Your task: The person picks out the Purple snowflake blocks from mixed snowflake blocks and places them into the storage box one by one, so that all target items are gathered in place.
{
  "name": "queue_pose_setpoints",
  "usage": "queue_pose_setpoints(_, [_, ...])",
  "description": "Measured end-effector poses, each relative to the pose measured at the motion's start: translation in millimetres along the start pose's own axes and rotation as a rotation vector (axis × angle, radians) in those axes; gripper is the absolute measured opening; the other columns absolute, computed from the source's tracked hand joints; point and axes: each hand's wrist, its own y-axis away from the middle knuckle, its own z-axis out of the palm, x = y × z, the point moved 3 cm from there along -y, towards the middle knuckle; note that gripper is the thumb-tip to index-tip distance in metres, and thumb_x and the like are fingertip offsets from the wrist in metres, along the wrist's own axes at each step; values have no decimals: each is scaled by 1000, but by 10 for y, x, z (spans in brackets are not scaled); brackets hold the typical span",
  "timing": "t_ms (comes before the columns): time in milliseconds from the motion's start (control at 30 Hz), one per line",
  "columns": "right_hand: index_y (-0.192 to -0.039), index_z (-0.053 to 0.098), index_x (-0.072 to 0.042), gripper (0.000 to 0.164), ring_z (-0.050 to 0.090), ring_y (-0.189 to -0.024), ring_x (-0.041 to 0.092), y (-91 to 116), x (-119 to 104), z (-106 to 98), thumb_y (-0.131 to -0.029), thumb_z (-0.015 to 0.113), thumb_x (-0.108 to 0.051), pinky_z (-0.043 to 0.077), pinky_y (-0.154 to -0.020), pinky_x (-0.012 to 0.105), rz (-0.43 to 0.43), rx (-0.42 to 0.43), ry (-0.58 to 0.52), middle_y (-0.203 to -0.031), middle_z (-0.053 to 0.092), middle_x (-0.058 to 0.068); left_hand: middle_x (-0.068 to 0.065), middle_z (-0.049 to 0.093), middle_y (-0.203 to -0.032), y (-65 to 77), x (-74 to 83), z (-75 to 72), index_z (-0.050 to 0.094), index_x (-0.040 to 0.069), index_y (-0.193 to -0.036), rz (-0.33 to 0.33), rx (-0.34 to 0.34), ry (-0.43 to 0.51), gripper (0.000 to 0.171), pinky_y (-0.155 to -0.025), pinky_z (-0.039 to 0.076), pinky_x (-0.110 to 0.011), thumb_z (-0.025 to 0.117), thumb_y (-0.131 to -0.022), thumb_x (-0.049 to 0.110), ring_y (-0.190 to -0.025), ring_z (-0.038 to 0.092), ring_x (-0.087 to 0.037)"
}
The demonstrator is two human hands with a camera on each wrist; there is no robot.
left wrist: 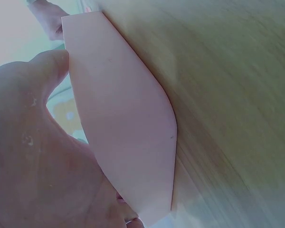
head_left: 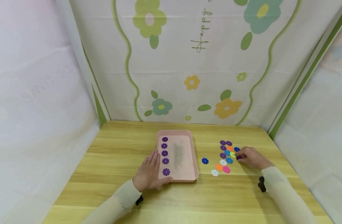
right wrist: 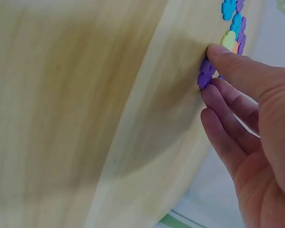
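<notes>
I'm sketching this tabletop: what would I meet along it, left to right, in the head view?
Left hand, pink tray holding five purple flower pieces, lone blue flower piece, nearest white flower piece, bright pink flower piece, right hand.

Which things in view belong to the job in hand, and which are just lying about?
Apparently part of the job:
pink tray, left hand touching it
purple flower pieces inside it
purple piece pinched by the right hand
loose purple pieces

Apparently just lying about:
lone blue piece beside the tray
other-coloured pieces nearby
</notes>
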Motion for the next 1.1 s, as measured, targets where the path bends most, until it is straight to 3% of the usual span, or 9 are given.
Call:
queue_pose_setpoints(267, [-111,75,2,27,63,-83,10,145,75,-48,-89,83,-13,56,-72,25,121,-14,-118,-93,74,2,-29,22,-173,-25,-8,-11,27,-9,-163,-3,-8,-11,120,-130,32,-53,53,-90,83,-162,26,-43])
queue_pose_setpoints(400, [-98,76,-8,13,63,-78,6,180,94,-65,-90,83,-16,54,-71,22,135,-49,-150,-88,74,-3,-29,23,-173,-24,-5,-12,28,-8,-163,-1,-13,-26,120,-130,32,-53,52,-90,84,-161,27,-43])
queue_pose_setpoints(533, [-86,74,-16,10,58,-74,1,175,55,-127,-95,80,-17,50,-68,20,107,-75,-165,-86,75,-7,-29,23,-173,-19,-5,-13,28,-8,-163,0,-17,-16,120,-130,32,-53,53,-90,84,-161,26,-43])
queue_pose_setpoints(767, [-88,74,-13,12,50,-68,2,57,-150,-303,-100,73,-15,45,-62,21,38,-115,-159,-83,71,-3,-29,23,-172,-19,-15,-6,28,-9,-163,0,-10,-12,121,-130,32,-53,53,-90,84,-161,26,-43])
queue_pose_setpoints(1100, [-85,73,-7,24,50,-61,5,-275,-668,-446,-106,65,-15,46,-60,23,-50,-211,-214,-73,65,5,-28,21,-173,-22,-26,13,26,-8,-163,-3,-17,-7,122,-130,31,-53,52,-89,85,-162,25,-42])
